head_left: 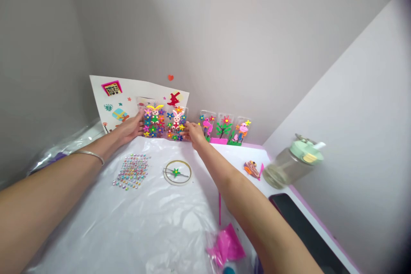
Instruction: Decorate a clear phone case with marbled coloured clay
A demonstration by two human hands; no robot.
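Note:
Two clear plaques with clay bunnies and flowers stand side by side against a white poster at the back. My left hand (131,127) holds the left edge of the yellow-eared bunny plaque (154,122). My right hand (193,132) is closed at the right edge of the white-eared bunny plaque (177,123). Right of it, three more clear plaques lean on the wall: a flamingo one (207,124), a red flower one (224,127) and another pink bird one (242,131). Part of the first is behind my right hand.
Gem stickers (132,172) and a ring with a green flower (176,172) lie on the plastic-covered table (154,222). A bottle (289,165), a clay figure (251,169), a dark tablet (305,231) and a pink packet (228,244) are to the right.

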